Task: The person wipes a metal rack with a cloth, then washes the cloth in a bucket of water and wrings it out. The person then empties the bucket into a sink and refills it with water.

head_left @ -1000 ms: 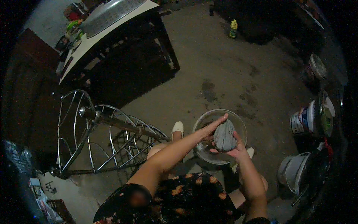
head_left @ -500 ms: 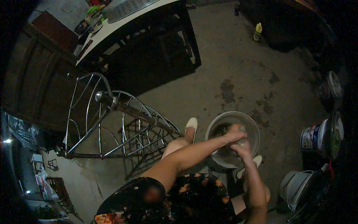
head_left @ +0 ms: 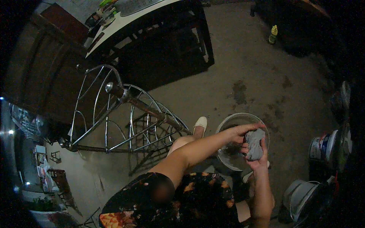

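A wadded grey cloth [head_left: 255, 145] is held over the right part of a round pale bucket [head_left: 221, 159]. From below, my right hand [head_left: 260, 162] grips it, with the thumb along one side and the fingertips curled round the other. My left hand [head_left: 245, 131] lies along the upper edge of the cloth, its fingers stretched out and touching it. The inside of the bucket is dark, and its contents are hard to make out. Both hands partly cover the rim.
Left of the bucket stands a curved metal rack [head_left: 142, 110]. A white-topped table [head_left: 125, 24] is farther back. White buckets [head_left: 300, 195] line the right side, and a yellow bottle [head_left: 273, 35] stands on the wet-stained floor [head_left: 213, 91].
My hands have risen slightly to the right out of the bucket's middle. The grey cloth, mostly hidden between them before, now shows plainly, and my left fingers have straightened. The whole view has shifted a little.
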